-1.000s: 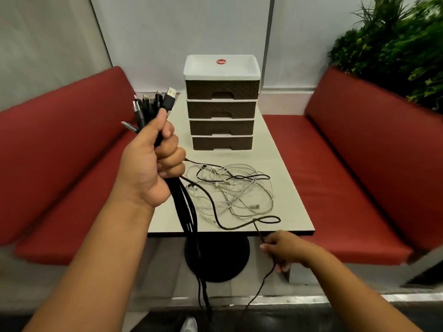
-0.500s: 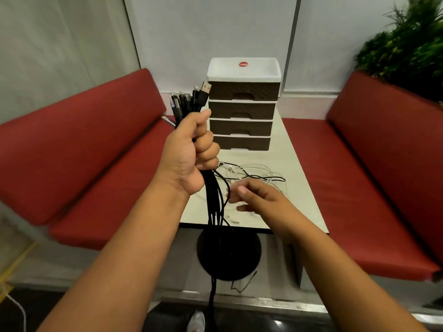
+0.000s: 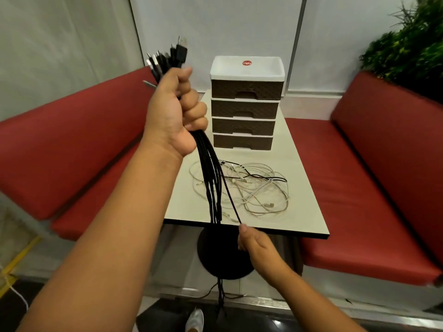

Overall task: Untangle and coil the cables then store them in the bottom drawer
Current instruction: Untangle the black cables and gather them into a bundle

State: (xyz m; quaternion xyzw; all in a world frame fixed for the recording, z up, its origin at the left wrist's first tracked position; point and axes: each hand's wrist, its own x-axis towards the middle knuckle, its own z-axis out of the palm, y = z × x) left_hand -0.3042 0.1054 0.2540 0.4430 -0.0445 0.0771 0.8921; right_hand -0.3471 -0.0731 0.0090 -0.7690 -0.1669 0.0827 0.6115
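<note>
My left hand [image 3: 176,111] is raised in a fist around a bundle of several black cables [image 3: 212,185]; their plugs stick up above the fist and the cords hang down past the table edge to the floor. My right hand [image 3: 251,240], low at the table's near edge, pinches one black cable [image 3: 231,200] pulled taut away from the bundle. A tangle of white cables [image 3: 261,190] with a thin black one through it lies on the table. The brown four-drawer unit [image 3: 244,104] stands at the table's far end; its bottom drawer [image 3: 242,142] is closed.
The cream table [image 3: 302,188] stands on a black round pedestal base [image 3: 215,257]. Red bench seats [image 3: 359,200] flank it on both sides. A green plant [image 3: 407,49] rises behind the right bench. A shoe tip [image 3: 195,319] shows on the floor below.
My right hand has dropped from beside the bundle to the table's near edge, drawing one black cable taut. My left hand still holds the bundle up.
</note>
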